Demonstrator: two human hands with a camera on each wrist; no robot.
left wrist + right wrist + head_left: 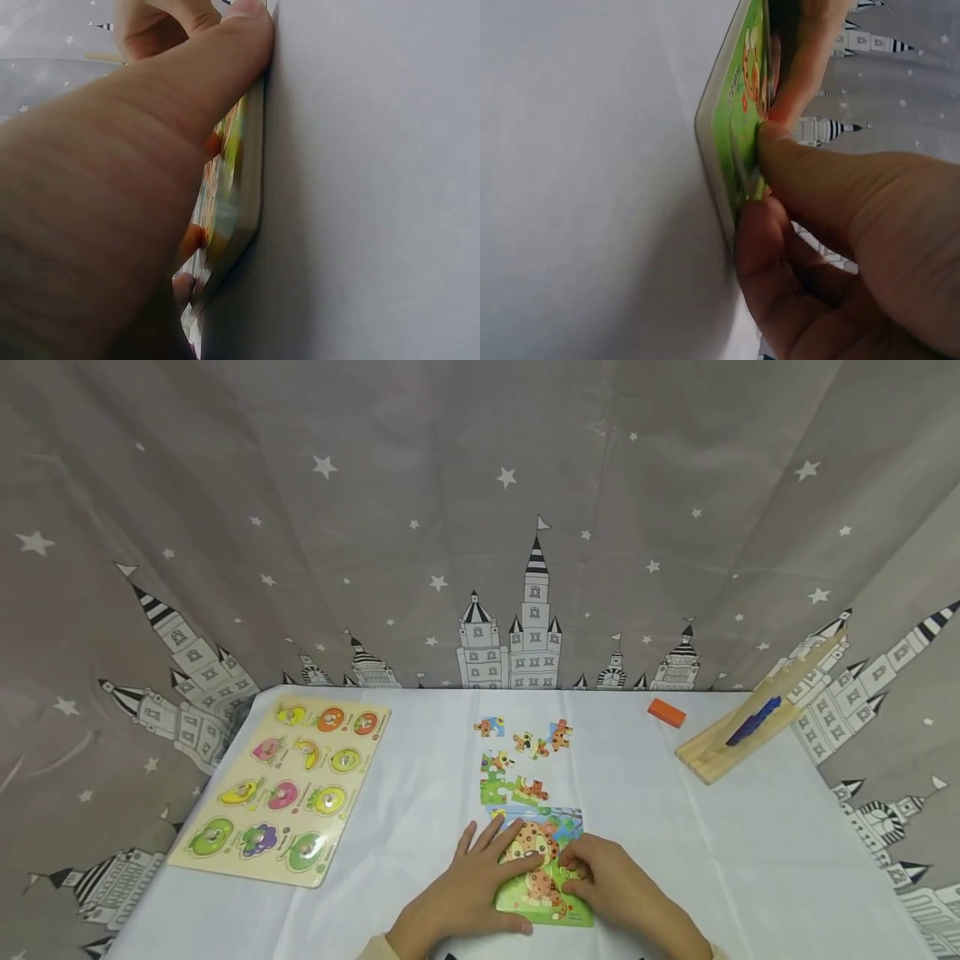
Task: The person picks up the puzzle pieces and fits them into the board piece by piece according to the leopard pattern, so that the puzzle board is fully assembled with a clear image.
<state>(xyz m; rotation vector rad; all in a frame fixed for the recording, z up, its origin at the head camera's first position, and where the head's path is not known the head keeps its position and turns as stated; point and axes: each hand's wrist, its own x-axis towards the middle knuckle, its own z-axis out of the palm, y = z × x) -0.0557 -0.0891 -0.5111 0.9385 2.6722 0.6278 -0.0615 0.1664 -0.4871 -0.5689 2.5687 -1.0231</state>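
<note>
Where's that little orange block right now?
In the head view, the orange block lies near the far edge of the white table, on the person's right, just left of the wooden board.

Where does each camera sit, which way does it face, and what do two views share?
Head: sits on the head, faces forward and down at the puzzle and table; the left hand and right hand show.
Left wrist: sits there, looks past the left hand at the puzzle's edge; the right hand shows at top.
Right wrist: sits there, faces the right fingers pinching a green piece; the left hand shows beyond.
Both wrist views share the puzzle's edge.
</note>
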